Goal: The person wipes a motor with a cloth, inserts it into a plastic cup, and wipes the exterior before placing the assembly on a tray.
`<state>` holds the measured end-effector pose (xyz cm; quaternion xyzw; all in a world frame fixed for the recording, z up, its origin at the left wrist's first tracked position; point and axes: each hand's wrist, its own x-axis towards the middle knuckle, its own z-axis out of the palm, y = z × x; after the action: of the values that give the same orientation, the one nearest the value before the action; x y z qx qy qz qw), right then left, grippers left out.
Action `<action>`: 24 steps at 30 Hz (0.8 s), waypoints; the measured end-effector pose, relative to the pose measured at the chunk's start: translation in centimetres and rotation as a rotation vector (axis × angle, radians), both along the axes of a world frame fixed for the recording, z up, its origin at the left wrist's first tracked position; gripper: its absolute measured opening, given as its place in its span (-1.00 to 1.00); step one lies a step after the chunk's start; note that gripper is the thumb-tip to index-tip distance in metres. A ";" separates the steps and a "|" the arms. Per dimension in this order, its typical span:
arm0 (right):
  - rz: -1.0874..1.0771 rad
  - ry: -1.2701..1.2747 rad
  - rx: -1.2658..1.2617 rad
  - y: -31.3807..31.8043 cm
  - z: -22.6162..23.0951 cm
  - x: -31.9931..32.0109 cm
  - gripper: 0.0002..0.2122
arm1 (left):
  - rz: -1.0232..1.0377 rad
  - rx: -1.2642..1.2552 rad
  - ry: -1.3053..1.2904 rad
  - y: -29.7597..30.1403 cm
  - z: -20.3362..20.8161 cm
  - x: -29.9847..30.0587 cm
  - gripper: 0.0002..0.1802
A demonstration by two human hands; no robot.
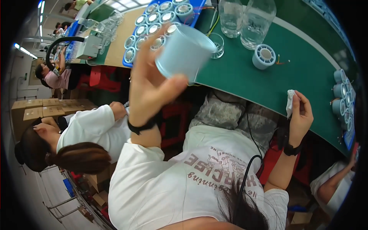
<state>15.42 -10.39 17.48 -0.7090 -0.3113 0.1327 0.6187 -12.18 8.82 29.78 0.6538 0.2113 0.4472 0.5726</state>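
Note:
My left hand point(147, 86) is raised over the near edge of the bench, gripping a light blue plastic cylinder point(186, 53) that is tilted and slightly blurred. Its thumb presses the near side; the other fingers are partly hidden behind the cylinder. Off to the right, my right hand point(302, 113) pinches a crumpled white wipe point(290, 102) between thumb and fingers, close to the bench edge. On the green bench top, between the two hands, stands a light blue round part point(264, 56) with a slotted rim, a silvery centre and thin wires trailing right.
A blue tray point(128, 63) of similar round parts lies beyond my left hand. Two clear containers point(256, 27) and a small clear cup point(217, 46) stand on the green bench point(237, 73). Another blue tray point(349, 135) is at far right. A person in white point(88, 128) sits at my left.

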 end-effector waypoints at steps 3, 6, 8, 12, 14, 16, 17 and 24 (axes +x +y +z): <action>-0.004 -0.019 -0.009 1.1 -0.9 -0.1 -0.83 | 0.301 0.288 0.378 8.4 2.9 -0.9 -0.16; -0.024 -0.086 -0.015 1.4 -1.2 0.0 -0.83 | 0.438 0.610 0.767 19.3 3.7 -0.7 -0.19; -0.017 -0.105 -0.024 1.3 -1.2 0.3 -0.84 | 0.405 0.605 0.750 25.7 2.6 0.0 -0.26; 0.002 -0.113 -0.021 1.1 -0.8 0.9 -0.85 | 0.423 0.746 1.248 32.9 0.5 2.9 -0.25; 0.004 -0.124 -0.034 0.7 -0.6 1.3 -0.85 | 0.424 0.782 1.360 35.4 -1.1 4.3 -0.25; 0.010 -0.113 -0.016 0.6 -0.5 1.4 -0.86 | 0.398 0.718 1.480 36.3 -2.3 5.7 -0.19; 0.012 -0.101 -0.010 0.5 -0.6 1.3 -0.86 | 0.378 0.687 1.546 36.7 -3.2 6.1 -0.15; 0.070 0.019 0.045 0.7 -0.4 1.3 -0.87 | 0.709 0.955 1.409 33.2 -2.1 3.6 -0.35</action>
<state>16.76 -9.65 17.07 -0.6824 -0.3329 0.1538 0.6324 -8.55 42.02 27.65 0.8389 0.4921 0.1350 -0.1895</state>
